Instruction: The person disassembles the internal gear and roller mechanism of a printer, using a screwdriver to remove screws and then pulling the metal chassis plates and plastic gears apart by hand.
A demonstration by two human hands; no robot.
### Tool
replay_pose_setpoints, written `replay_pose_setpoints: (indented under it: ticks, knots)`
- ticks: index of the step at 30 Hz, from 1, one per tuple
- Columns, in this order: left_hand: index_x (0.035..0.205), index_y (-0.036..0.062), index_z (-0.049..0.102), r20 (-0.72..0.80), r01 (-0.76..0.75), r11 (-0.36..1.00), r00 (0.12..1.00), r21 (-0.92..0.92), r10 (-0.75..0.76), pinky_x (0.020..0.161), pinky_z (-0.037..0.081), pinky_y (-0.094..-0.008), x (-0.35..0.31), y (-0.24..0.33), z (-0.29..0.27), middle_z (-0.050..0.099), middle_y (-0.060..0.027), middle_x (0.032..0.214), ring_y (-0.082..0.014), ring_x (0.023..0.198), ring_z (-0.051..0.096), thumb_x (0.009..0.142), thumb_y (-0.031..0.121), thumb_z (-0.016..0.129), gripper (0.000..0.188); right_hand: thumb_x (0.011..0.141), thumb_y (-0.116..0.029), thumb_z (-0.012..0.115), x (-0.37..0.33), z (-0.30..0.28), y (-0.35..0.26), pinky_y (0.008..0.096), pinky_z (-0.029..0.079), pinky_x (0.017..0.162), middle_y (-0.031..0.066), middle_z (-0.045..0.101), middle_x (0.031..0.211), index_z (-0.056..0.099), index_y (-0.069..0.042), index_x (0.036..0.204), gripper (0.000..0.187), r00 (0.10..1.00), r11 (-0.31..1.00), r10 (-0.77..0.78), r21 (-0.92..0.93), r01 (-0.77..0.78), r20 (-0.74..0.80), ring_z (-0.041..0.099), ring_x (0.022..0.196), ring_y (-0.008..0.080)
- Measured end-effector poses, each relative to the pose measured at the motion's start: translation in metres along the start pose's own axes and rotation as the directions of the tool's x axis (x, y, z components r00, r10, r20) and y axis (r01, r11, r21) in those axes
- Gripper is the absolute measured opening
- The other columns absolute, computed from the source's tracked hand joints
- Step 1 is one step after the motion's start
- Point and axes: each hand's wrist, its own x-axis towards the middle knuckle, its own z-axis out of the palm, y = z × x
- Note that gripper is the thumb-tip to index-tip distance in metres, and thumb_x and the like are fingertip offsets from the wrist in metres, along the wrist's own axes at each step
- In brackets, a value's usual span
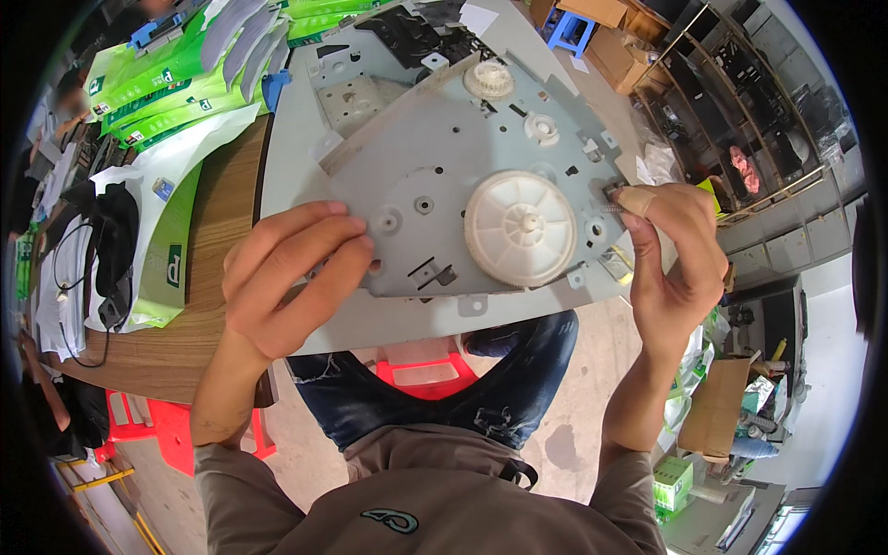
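Observation:
A grey sheet-metal plate point(398, 180) with cut-outs and a folded edge lies in front of me at the table's near side. My left hand point(291, 273) has its fingers bent over the plate's left edge, holding it; its thumb is mostly hidden. A large white spoked gear point(521, 228) sits on the plate right of centre. Two smaller white plastic gears, a toothed one point(488, 80) and a round one point(541, 129), are farther back. At the plate's right corner, my right hand point(671, 245) pinches a small dark metal piece point(612, 192), perhaps a spring, between thumb and bandaged forefinger.
Behind the plate lie another metal plate point(356, 100) and black plastic parts point(407, 37). Green-and-white packages point(176, 88) are stacked on the brown table point(227, 199) at left. A red stool point(425, 377) shows below the table edge; a rack point(740, 111) with dark parts stands at right.

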Motion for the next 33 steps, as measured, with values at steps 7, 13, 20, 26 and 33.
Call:
replay_pose_setpoints:
  ticks: [7,13,20,26,33]
  knots:
    - [0.087,0.0034,0.072,-0.032,-0.045,0.999,0.998,0.026,0.045,0.064,0.058,-0.0307,-0.004,0.001,0.002,0.069,-0.0112,0.089,-0.0277,0.085,0.067,0.061,0.006,0.078,0.027,0.072,0.013,0.074,0.003,-0.005,-0.009,0.0334,0.050,0.073,0.0104,0.071,0.087,0.070,0.001,0.093,0.024,0.999,0.999,0.018,-0.051,-0.016,0.034,0.062,0.080,0.0258]
    - [0.087,0.0054,0.073,-0.085,-0.043,0.998,0.995,0.040,0.046,0.070,0.059,-0.0330,-0.006,0.004,0.006,0.068,-0.0094,0.088,-0.0264,0.086,0.064,0.060,0.007,0.077,0.027,0.079,0.010,0.068,0.007,-0.007,-0.033,0.0311,0.049,0.069,0.0148,0.067,0.086,0.071,0.001,0.093,0.017,0.988,0.950,0.151,0.279,-0.142,-0.012,0.062,0.074,0.0233]
    - [0.088,0.0059,0.073,-0.076,-0.021,0.999,0.997,0.027,0.023,0.070,0.059,-0.0330,-0.008,0.006,0.006,0.068,-0.0079,0.088,-0.0250,0.082,0.063,0.060,0.006,0.076,0.028,0.068,0.014,0.063,0.027,0.000,-0.048,0.0318,0.049,0.065,0.0122,0.061,0.090,0.072,0.001,0.096,0.033,0.979,0.993,0.039,0.100,-0.060,0.199,0.059,0.073,0.0238]
    - [0.088,0.0067,0.073,-0.100,0.001,1.000,0.995,0.005,0.000,0.067,0.058,-0.0320,-0.013,0.007,0.009,0.067,-0.0072,0.088,-0.0247,0.082,0.063,0.059,0.006,0.075,0.028,0.079,0.013,0.062,0.035,0.006,-0.046,0.0287,0.048,0.068,0.0141,0.062,0.092,0.069,0.004,0.098,0.022,0.950,0.993,-0.088,0.101,0.061,0.299,0.060,0.079,0.0229]
    - [0.088,0.0020,0.071,-0.059,0.069,0.996,0.996,-0.056,-0.072,0.073,0.058,-0.0365,-0.013,0.010,0.007,0.068,-0.0098,0.091,-0.0295,0.088,0.065,0.055,-0.005,0.077,0.035,0.078,0.016,0.065,0.041,0.000,-0.048,0.0312,0.049,0.079,0.0158,0.066,0.100,0.066,0.008,0.097,0.021,0.955,0.981,-0.097,0.191,0.044,0.279,0.062,0.086,0.0258]
